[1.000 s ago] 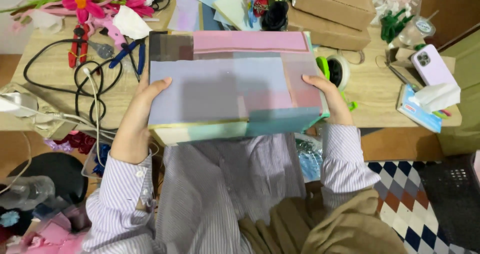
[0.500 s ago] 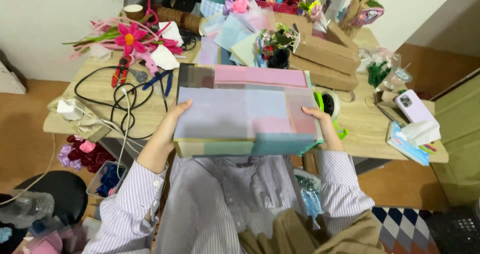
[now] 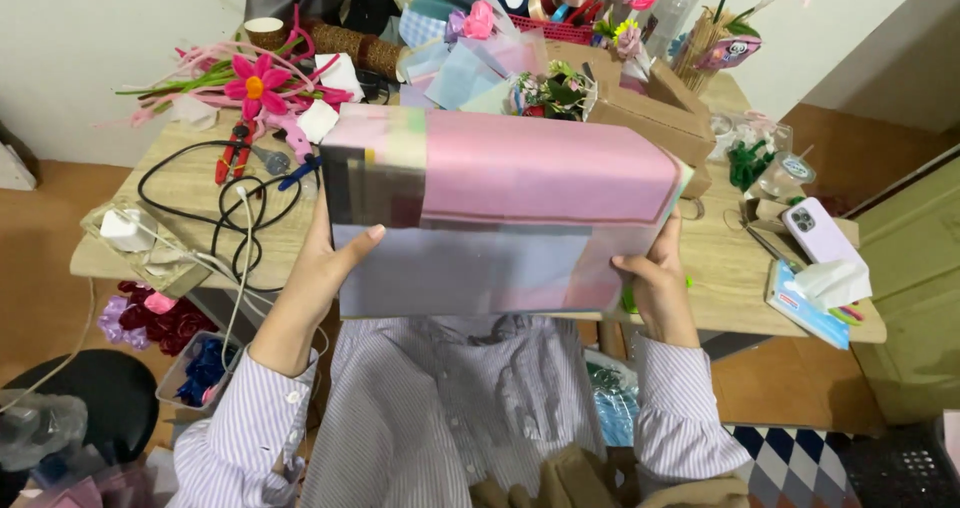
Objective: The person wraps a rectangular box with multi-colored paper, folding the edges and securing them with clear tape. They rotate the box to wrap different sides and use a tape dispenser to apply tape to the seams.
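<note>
1. Stacked paper sheets in pink, lilac and pale green sit in the middle of the scene, lifted above the near edge of the wooden table and held up between both hands.
2. Far left on the table: a plastic-wrapped white charger with black and white cables looping beside it.
3. Behind the cables lie red-handled pliers and a pink artificial flower with green stems.
4. The left hand grasps the stack's left edge, thumb laid across the near face, fingers hidden behind.
5. The right hand grasps the near right corner of the stack, fingers curled around its edge.
6. Beyond the stack, a cardboard box stands at the far right of it.
7. Further right lie a lilac phone and, nearer, a tissue pack at the table's right edge.
</note>
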